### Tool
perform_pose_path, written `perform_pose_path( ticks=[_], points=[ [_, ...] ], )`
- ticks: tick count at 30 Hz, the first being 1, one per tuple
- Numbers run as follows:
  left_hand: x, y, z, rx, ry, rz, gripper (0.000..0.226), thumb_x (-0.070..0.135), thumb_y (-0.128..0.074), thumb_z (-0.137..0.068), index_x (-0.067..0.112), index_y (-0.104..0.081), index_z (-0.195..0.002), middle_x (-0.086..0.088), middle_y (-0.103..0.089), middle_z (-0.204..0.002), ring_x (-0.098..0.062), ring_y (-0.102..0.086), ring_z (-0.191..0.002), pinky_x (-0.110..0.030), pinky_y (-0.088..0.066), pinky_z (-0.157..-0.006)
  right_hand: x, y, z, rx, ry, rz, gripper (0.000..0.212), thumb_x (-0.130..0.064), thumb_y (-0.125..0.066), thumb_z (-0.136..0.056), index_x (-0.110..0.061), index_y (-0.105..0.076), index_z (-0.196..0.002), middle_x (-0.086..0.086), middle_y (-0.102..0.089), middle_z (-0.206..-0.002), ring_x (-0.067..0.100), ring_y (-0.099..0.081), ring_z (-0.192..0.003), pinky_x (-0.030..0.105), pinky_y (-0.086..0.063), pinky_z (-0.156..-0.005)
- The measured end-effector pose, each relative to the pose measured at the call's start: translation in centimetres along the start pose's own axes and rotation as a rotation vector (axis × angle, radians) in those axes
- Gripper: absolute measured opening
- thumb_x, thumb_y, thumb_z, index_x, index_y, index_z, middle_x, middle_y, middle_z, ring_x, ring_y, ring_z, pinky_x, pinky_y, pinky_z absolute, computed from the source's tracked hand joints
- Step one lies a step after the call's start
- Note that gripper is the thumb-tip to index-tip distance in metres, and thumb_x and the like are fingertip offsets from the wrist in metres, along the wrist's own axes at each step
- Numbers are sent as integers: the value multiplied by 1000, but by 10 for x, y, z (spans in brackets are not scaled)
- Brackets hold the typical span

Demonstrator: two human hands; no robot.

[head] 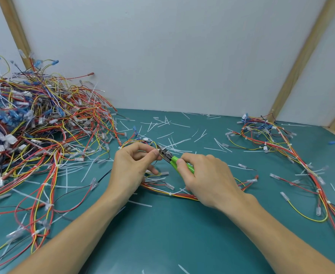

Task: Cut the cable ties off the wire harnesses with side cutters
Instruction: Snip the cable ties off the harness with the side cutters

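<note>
Green-handled steel side cutters [171,158], gripped by right hand [206,177], are nosing at a white cable tie at frame centre; left hand [132,165] is pinching red-yellow wire harness [174,194]. Next: squeeze cleanly, sparing wires.

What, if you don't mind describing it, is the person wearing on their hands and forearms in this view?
Nothing that shows. The left hand and right hand are bare, with no gloves, rings or tape on the fingers. Both forearms are bare too: no sleeves, watch or wristband anywhere up to the frame's bottom edge.
</note>
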State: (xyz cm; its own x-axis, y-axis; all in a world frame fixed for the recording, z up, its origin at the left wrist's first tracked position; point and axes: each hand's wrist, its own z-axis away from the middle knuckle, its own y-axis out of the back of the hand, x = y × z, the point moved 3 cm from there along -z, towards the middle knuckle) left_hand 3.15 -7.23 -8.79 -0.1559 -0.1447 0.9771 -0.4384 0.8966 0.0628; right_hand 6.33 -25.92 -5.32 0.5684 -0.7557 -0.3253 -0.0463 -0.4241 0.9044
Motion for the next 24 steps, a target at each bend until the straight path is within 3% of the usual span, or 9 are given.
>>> perform_pose_path(
  ticks=[8,15,19,24],
  points=[
    [-1,0,-1,35,88,85,19,24,-79,-86,12,-66,-93,-2,-76,-77,-14,-66,-53,-21,-38,-38,1,-4,0,50,13,38,38,-51,-34,-103,-26,-58,-88,-3,-50,-59,29,-54,-70,36,-29,-53],
    [-5,5,-4,72,129,137,24,16,-77,-87,16,-66,-108,-3,-77,-82,-10,-61,-52,-21,-39,-38,23,-1,-6,183,-167,39,38,-58,-31,-103,-31,-57,-99,-1,-66,-72,36,-58,-78,39,-35,-63],
    [-5,5,-5,50,135,150,28,18,-76,-88,24,-64,-113,0,-77,-85,-9,-60,-52,-20,-38,-39,43,-6,-13,117,-247,82,43,-62,-29,-103,-31,-54,-117,0,-71,-100,35,-65,-101,42,-41,-76],
    [-2,7,-4,57,122,85,27,23,-79,-85,17,-66,-108,0,-76,-77,-11,-62,-55,-20,-41,-43,67,-19,-16,-21,-330,199,56,-64,-39,-102,-26,-47,-142,7,-56,-137,29,-47,-134,45,-38,-104]
  ],
)
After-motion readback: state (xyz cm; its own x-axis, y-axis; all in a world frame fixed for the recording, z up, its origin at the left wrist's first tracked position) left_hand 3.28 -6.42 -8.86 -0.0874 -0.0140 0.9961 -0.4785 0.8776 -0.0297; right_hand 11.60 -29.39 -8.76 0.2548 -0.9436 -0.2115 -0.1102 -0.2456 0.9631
